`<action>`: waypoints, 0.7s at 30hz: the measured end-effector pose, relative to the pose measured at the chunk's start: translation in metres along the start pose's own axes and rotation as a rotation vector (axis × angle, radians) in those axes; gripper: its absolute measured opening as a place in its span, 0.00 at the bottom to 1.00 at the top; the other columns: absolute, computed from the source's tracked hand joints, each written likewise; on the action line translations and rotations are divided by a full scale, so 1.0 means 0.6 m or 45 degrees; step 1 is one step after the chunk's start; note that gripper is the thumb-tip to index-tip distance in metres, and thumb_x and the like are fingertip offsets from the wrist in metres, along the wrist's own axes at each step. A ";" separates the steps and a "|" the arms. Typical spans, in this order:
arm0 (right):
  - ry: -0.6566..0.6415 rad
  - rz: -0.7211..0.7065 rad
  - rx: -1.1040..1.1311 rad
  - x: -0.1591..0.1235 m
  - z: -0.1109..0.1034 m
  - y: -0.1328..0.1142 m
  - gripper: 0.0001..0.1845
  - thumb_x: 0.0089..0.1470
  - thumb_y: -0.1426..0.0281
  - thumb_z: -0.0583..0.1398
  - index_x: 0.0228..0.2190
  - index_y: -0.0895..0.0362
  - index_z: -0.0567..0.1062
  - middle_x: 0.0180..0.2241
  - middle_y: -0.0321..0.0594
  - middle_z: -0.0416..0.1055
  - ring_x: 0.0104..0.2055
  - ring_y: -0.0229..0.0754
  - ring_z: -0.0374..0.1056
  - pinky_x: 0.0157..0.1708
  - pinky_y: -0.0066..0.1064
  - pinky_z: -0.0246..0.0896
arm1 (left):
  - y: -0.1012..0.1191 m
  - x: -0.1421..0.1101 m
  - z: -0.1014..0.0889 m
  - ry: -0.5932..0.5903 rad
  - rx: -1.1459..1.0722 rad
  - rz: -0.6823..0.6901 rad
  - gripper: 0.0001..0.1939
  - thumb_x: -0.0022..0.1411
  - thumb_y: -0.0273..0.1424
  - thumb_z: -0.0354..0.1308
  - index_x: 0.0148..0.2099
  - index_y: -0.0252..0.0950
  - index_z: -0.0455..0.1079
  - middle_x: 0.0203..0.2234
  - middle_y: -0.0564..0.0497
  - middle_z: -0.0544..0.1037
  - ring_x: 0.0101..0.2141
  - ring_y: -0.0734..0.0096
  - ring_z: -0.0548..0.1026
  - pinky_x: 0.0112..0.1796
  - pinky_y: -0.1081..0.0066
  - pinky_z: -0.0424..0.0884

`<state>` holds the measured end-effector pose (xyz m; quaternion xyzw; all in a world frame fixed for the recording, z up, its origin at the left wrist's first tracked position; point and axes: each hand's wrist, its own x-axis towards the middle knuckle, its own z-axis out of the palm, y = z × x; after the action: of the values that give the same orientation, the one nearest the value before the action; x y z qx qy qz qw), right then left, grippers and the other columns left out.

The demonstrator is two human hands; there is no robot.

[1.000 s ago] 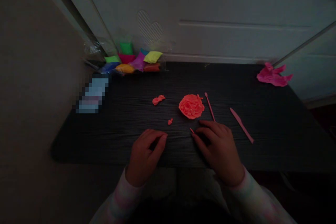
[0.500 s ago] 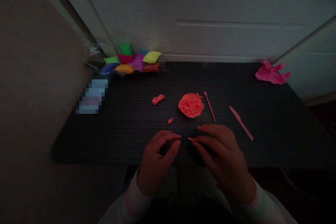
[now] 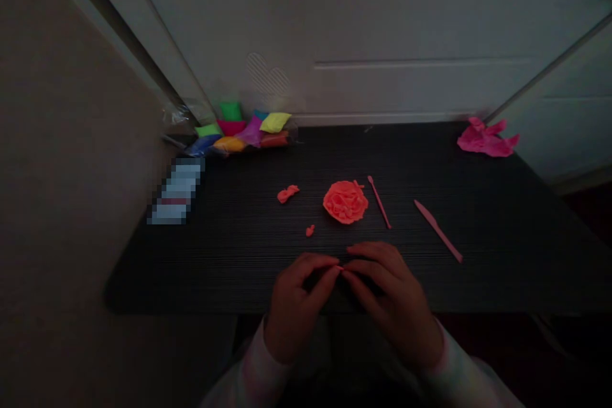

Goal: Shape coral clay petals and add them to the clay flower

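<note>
My left hand [image 3: 299, 303] and my right hand [image 3: 394, 303] meet fingertip to fingertip over the near edge of the dark table [image 3: 502, 229]. Both pinch a small orange clay piece [image 3: 339, 267] between them. Just beyond the hands lies a round orange clay flower shape [image 3: 345, 201]. Two smaller orange clay bits lie left of it, one [image 3: 287, 194] farther and one [image 3: 310, 230] nearer.
A thin pink stick tool [image 3: 379, 202] and a pink knife-shaped tool [image 3: 438, 230] lie right of the clay flower. Several coloured clay packets [image 3: 243, 128] are piled at the back left. A crumpled pink wrapper [image 3: 486, 138] lies at the back right. A blurred card [image 3: 175, 191] sits left.
My left hand has moved right and joined the right hand, and both now pinch the small clay piece. The view has tilted slightly.
</note>
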<state>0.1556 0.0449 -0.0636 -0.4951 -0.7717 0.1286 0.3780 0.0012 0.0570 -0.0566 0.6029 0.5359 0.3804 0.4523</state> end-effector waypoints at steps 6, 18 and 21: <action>-0.014 0.266 0.244 0.004 -0.006 0.008 0.10 0.52 0.70 0.55 0.39 0.54 0.69 0.40 0.42 0.70 0.43 0.40 0.66 0.41 0.35 0.65 | 0.002 0.005 -0.004 0.004 -0.084 -0.149 0.04 0.53 0.29 0.57 0.32 0.38 0.72 0.29 0.55 0.78 0.32 0.74 0.74 0.36 0.76 0.68; -0.080 0.352 0.447 0.017 0.002 -0.003 0.07 0.50 0.71 0.57 0.34 0.56 0.72 0.35 0.40 0.72 0.39 0.39 0.67 0.40 0.34 0.63 | 0.000 0.006 -0.004 0.050 -0.184 -0.104 0.04 0.50 0.27 0.58 0.31 0.36 0.72 0.28 0.51 0.78 0.31 0.70 0.75 0.37 0.71 0.71; -0.060 0.330 0.486 0.020 0.003 -0.007 0.04 0.50 0.72 0.58 0.31 0.56 0.72 0.32 0.38 0.72 0.37 0.38 0.68 0.38 0.31 0.64 | 0.000 0.006 -0.002 0.043 -0.142 -0.062 0.03 0.50 0.27 0.57 0.30 0.35 0.72 0.28 0.51 0.78 0.31 0.70 0.75 0.36 0.70 0.71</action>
<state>0.1487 0.0536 -0.0570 -0.5065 -0.6720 0.3312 0.4268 0.0007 0.0607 -0.0564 0.5572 0.5360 0.4084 0.4852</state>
